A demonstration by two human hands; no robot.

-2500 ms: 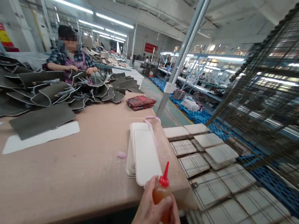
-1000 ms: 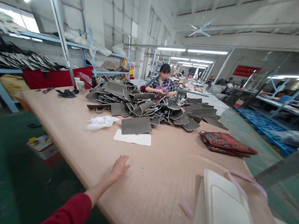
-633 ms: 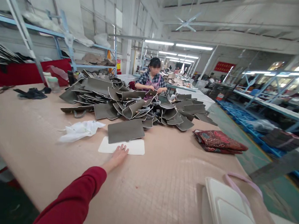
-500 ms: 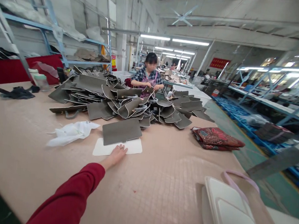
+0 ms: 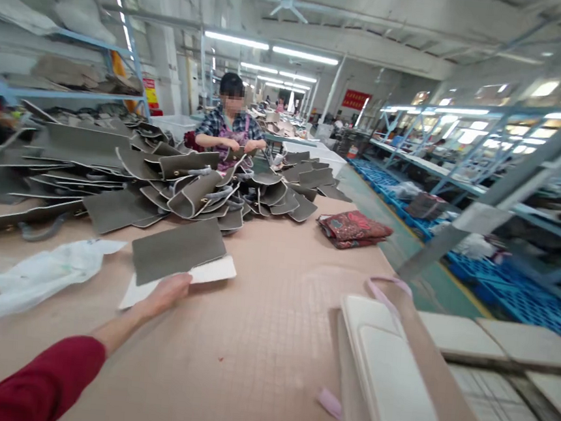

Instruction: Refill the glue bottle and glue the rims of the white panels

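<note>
My left hand (image 5: pixel 168 294), in a red sleeve, is closed on the near edge of a flat white panel (image 5: pixel 215 270). The panel looks slightly tilted up from the table. A dark grey-brown panel (image 5: pixel 177 251) lies over its far part and hides the middle of it. The fingertips are partly hidden at the panel's edge. Left of the hand lies a crumpled white plastic bag (image 5: pixel 46 275). My right hand is out of view.
A large heap of grey-brown bag pieces (image 5: pixel 175 181) covers the table's far side, where a co-worker (image 5: pixel 232 124) handles one. A folded patterned cloth (image 5: pixel 355 229) lies at right. Cream panels (image 5: pixel 394 371) and a pink strap (image 5: pixel 330 403) lie nearer.
My left hand has gone from resting flat on the white panel to gripping its near edge, and the panel has tilted. The view has turned to the right.
</note>
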